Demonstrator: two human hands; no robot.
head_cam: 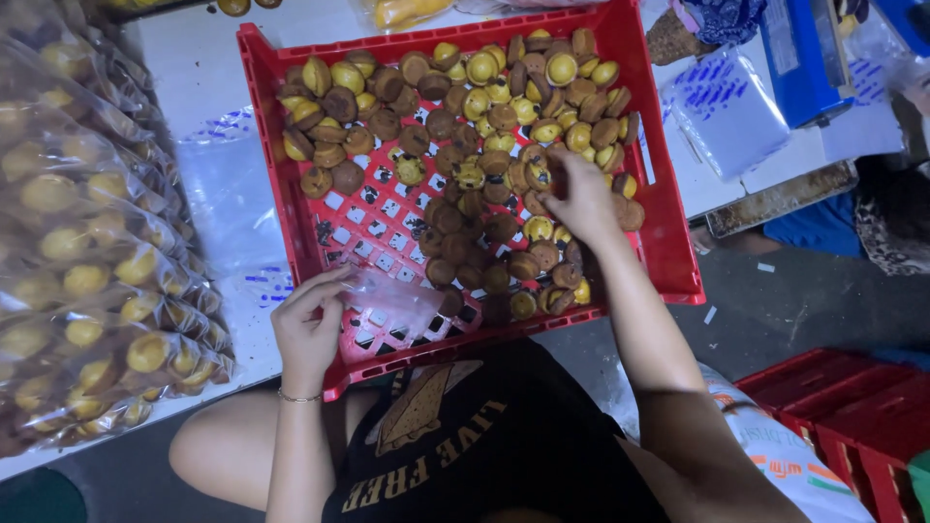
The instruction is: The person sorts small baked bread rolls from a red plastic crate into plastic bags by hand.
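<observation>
From my seat I am looking straight down on a red crate (668, 242) with a lattice floor, full of small round cakes (504, 126), yellow-topped and brown, heaped thickest toward the far and right parts, while the near-left part of the floor lies mostly bare. My right hand (581, 199) is out over the right-hand heap, palm down, its fingers (552, 201) curled narrow onto the cakes beneath them; I cannot tell whether a cake is already pinched between them, since the back of the hand hides the grip. My left hand (310, 329) sits at the near-left edge of the crate, fingers closed on the mouth of a clear plastic bag (392, 300) that lies slack across the bare lattice. The relation that counts is this: the bag lies to the left and nearer to me than the right hand, its length running roughly left to right, its far end pointing toward the cakes. The right hand is much the closer to the cakes; the left is the only one touching the bag. To the far left, on the white table (194, 77), packed bags of cakes (87, 281) are stacked, well apart from both hands.
</observation>
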